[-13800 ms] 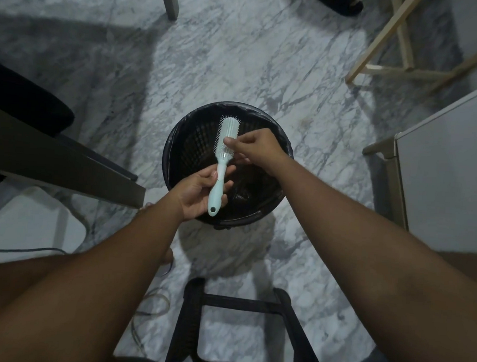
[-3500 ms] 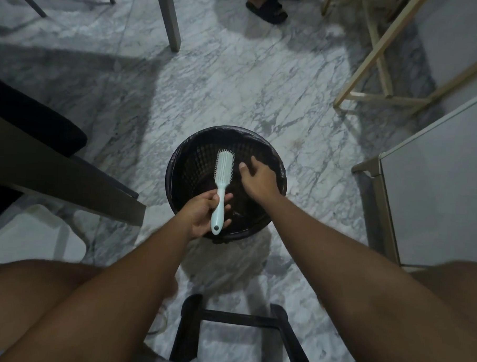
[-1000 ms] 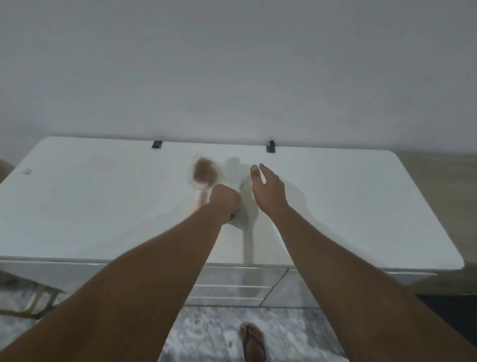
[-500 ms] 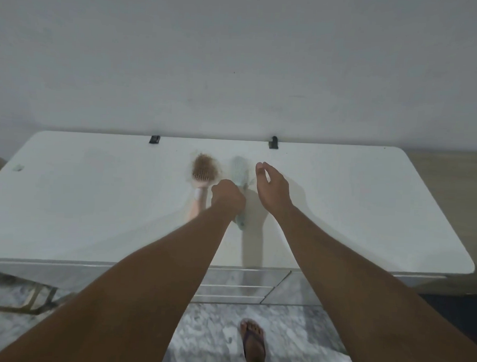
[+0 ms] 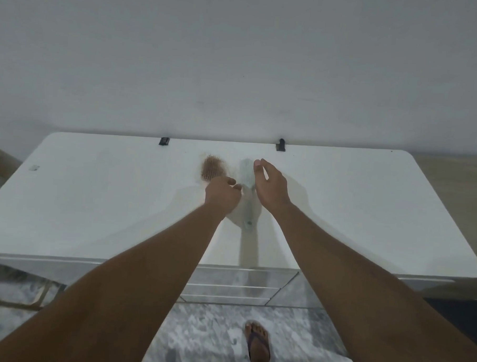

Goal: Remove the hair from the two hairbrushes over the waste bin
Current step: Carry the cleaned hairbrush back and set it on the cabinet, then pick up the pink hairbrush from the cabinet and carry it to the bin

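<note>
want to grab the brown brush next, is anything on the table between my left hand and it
Nothing visible is in the way. The left hand sits right at the near edge of the brown brush on the white table. The pale green brush lies off to the right, beside the right hand, not between them.

Two hairbrushes are shown lying side by side on the white table, near its far edge. The brown brush is seen at the left, its oval head turned bristles up and pointed away from the viewer; its handle is hidden behind the left hand. The pale green brush is laid just to its right, lengthwise, head toward the wall and handle end toward the viewer, partly covered by the right hand. Fine detail of both is blurred.
</note>
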`<state>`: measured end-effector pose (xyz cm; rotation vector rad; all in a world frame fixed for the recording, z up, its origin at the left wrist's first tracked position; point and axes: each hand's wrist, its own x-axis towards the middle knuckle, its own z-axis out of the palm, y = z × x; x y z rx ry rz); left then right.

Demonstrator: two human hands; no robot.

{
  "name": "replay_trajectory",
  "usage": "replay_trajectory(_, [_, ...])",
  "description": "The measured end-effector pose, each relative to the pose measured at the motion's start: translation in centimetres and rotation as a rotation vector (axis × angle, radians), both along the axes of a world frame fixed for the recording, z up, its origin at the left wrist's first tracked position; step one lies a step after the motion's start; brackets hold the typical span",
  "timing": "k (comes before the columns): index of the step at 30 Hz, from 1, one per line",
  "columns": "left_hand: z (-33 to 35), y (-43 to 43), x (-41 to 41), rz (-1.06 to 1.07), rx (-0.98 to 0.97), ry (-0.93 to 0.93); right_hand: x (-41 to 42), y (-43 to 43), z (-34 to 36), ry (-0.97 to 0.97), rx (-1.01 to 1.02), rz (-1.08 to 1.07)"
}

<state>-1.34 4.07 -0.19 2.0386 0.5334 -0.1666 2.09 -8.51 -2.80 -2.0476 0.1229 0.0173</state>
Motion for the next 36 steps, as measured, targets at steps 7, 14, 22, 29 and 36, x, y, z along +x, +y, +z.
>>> replay_trajectory(7, [2.0, 5.9, -1.4, 0.269, -0.083, -0.117, -0.5, 5.3, 2.3, -0.046, 0.016, 0.101])
replay_trajectory(14, [0.0, 6.3, -2.5, 0.162, 0.097, 0.051, -0.7, 7.1, 0.5, -0.007, -0.023, 0.155])
replay_trajectory(22, [-0.3, 4.7, -1.9, -0.007, 0.234, 0.171, -0.4, 6.3, -0.3, -0.015, -0.034, 0.155])
replay_trajectory(29, [0.1, 5.7, -2.0, 0.223, -0.167, 0.238, -0.3, 7.0, -0.4, -0.006, -0.015, 0.19])
replay_trajectory(36, [0.8, 10.5, -4.9, 0.369, -0.301, 0.193, -2.0, 11.8, 0.1, -0.057, -0.013, 0.305])
